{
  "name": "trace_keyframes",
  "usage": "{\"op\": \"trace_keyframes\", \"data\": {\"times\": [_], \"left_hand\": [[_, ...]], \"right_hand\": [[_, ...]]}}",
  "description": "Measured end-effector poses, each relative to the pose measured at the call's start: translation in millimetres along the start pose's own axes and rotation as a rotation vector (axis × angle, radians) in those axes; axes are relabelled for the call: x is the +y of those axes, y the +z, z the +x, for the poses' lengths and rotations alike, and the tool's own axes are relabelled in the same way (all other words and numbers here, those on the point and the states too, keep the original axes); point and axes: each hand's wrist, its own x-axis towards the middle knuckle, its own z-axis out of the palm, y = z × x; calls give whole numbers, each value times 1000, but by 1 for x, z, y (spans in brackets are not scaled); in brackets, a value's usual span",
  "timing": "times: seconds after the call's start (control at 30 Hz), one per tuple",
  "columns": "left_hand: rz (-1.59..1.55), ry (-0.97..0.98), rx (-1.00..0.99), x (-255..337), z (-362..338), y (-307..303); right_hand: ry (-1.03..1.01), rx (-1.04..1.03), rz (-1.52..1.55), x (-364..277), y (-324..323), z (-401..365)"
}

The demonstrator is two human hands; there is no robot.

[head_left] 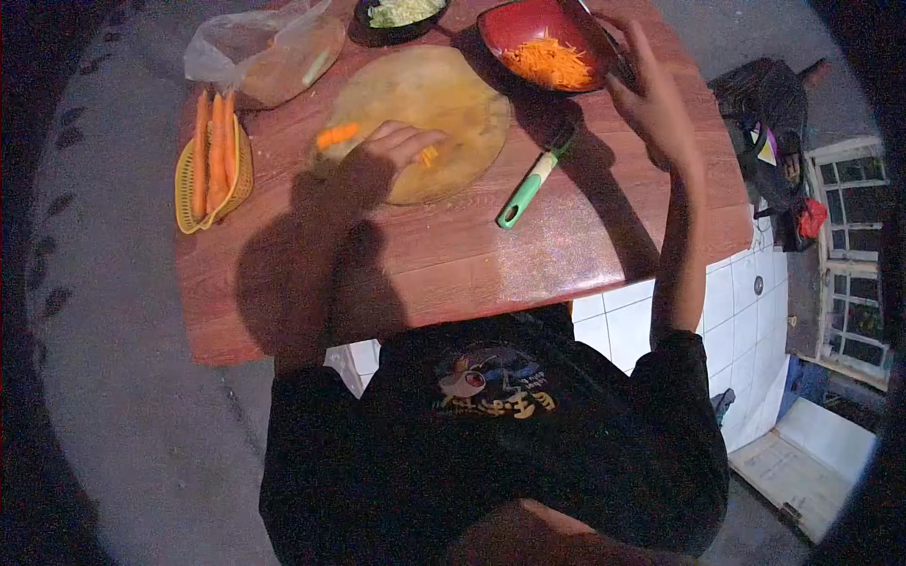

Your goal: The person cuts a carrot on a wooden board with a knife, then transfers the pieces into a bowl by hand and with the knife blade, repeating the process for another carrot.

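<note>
My left hand (pixel 392 149) rests on the round wooden cutting board (pixel 415 85), its fingers bent and closed on a few carrot strips (pixel 428 156) that show at the fingertips. A cut piece of carrot (pixel 338 135) lies on the board just left of that hand. At the right rim of a red bowl (pixel 514 21) is my right hand (pixel 651 104), gripping what looks like a knife (pixel 620 64), seen nearly edge-on and mostly hidden by the fingers. Shredded carrot (pixel 549 64) fills the bottom of the bowl.
A green-handled tool (pixel 530 193) lies right of the board, its head in shadow. Whole carrots (pixel 219 156) stand in a yellow basket (pixel 185 203) at the left. Behind are a plastic bag (pixel 255 47) and a dark bowl (pixel 377 36) of pale shredded vegetable (pixel 406 11). The wooden table (pixel 444 269) has a curved right edge.
</note>
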Motion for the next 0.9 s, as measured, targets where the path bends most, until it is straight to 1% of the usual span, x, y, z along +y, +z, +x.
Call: {"op": "trace_keyframes", "data": {"times": [0.03, 0.1, 0.17, 0.23, 0.3, 0.37, 0.43, 0.5, 0.63, 0.77, 0.9], "left_hand": [[0, -31, -25, 4, 1, -4], [7, -60, -55, 7, 2, -9], [60, -80, -101, 8, 4, -8], [59, -81, -90, 6, 6, -6], [58, -86, -77, 6, 7, -4], [152, -14, -82, 7, 7, -6], [166, -37, -102, 9, 8, -9], [175, -49, -128, 14, 11, -12], [75, -75, -135, 23, 22, -23], [-69, -93, -137, 25, 19, -31], [-70, -129, -208, 21, 4, -23]], "right_hand": [[-7, 6, 2, 10, -6, 1], [33, 47, -192, 28, -14, 1], [64, 54, -195, 31, -17, 2], [98, 54, -201, 35, -17, 2], [49, 108, -175, 47, -14, 2], [21, 143, -149, 52, -9, -1], [-4, 183, -117, 57, -5, -1], [-18, 208, -184, 63, -5, -4], [-23, 230, -199, 64, -10, -13], [40, 222, -160, 63, -11, -22], [111, 203, -212, 73, -10, -24]]}}
